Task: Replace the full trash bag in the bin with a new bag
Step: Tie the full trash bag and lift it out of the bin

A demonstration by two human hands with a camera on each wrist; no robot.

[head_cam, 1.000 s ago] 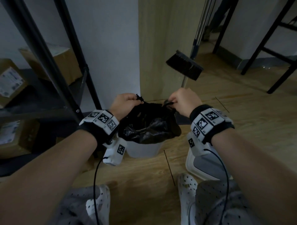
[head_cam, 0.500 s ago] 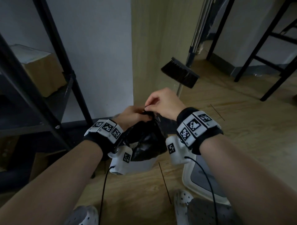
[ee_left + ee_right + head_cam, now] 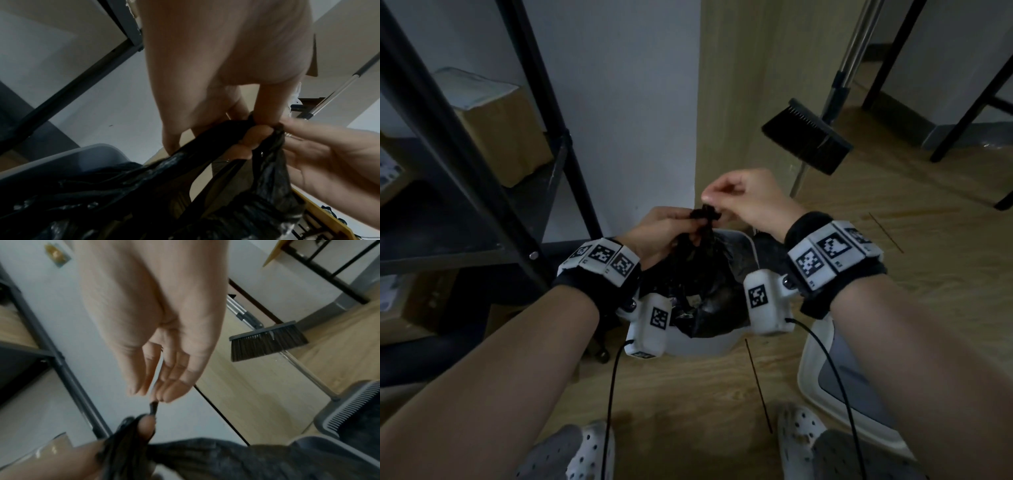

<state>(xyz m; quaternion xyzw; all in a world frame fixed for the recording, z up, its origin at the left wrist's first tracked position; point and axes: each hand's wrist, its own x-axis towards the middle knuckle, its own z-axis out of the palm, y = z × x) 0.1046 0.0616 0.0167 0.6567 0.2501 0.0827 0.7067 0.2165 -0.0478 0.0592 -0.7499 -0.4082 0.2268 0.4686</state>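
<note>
Head view, frame centre: left hand (image 3: 664, 229) and right hand (image 3: 743, 198) pinch the gathered bag (image 3: 702, 274) top, unlifted from bin (image 3: 748, 246); new bag unseen.

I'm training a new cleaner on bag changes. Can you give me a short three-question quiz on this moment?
1. True or false: the black bag has already been lifted clear of the bin.
2. Which hand grips the bag's gathered neck: A) left hand, B) right hand, C) neither?
3. Fill in: behind the hands, a ___ leans by the wooden panel.

Key
1. False: its bulk sits inside the bin.
2. A: the left grips the neck; the right pinches a thin bag end above it.
3. broom
</note>
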